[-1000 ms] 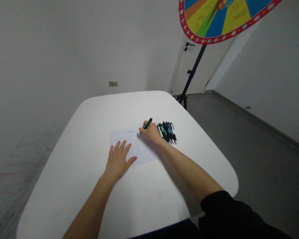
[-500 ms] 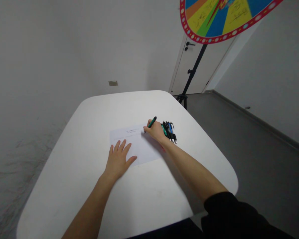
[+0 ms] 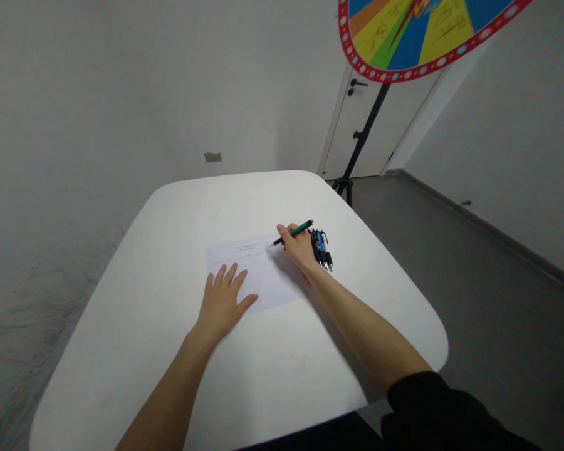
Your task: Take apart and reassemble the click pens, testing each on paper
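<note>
A white sheet of paper lies on the white table, with a few lines of small writing near its top. Flat on the paper's lower left part rests my left hand, its fingers spread. My right hand grips a green and black pen, which is tilted, its tip pointing left close to the paper's upper right; whether the tip touches I cannot tell. Just right of that hand lies a row of several pens, black and blue, partly hidden by the hand.
Beyond the table's far right corner stands a colourful prize wheel on a black tripod stand. Behind it is a white door. A wall runs along the left and far sides, with a beige patch on it.
The pen in my right hand has tipped over lower to the right, and the hand has shifted slightly right, covering more of the pen row. My left hand has stayed put.
</note>
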### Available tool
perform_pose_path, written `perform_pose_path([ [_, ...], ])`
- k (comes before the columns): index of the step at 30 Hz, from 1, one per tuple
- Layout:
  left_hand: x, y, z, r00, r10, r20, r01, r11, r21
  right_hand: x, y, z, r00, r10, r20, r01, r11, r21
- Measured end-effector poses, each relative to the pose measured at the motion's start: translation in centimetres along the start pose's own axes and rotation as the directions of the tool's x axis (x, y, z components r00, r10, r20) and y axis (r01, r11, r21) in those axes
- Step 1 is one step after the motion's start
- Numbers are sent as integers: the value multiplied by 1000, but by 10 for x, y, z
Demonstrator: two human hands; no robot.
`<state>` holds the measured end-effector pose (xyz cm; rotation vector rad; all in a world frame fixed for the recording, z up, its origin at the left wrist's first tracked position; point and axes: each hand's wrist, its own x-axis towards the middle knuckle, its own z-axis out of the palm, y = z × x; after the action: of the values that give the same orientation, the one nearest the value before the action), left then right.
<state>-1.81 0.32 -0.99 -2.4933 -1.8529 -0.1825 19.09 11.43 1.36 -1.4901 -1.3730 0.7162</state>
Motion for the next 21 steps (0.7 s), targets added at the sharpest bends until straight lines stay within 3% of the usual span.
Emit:
perform_pose_path([
  [2, 0, 0, 0, 1000, 0, -4, 0, 1000, -2, -3, -1, -1, 996, 86, -2, -82, 954, 289],
  [5, -1, 1, -2, 1000, -3, 2, 3, 1000, 0, -10, -5, -3, 987, 148, 63, -153, 755, 638],
  [10, -1, 1, -2, 1000, -4, -2, 4, 1000, -2, -18, -11, -19, 968, 178, 176, -242, 477, 845],
  [13, -1, 1, 0, 1000, -6, -4, 6, 1000, -5, -20, -15, -33, 959, 169, 226, -279, 449, 849],
  [21, -1, 1, 0, 1000, -3, -3, 3, 1000, -1, -26, -13, -51, 962, 93, 257, -268, 498, 824],
])
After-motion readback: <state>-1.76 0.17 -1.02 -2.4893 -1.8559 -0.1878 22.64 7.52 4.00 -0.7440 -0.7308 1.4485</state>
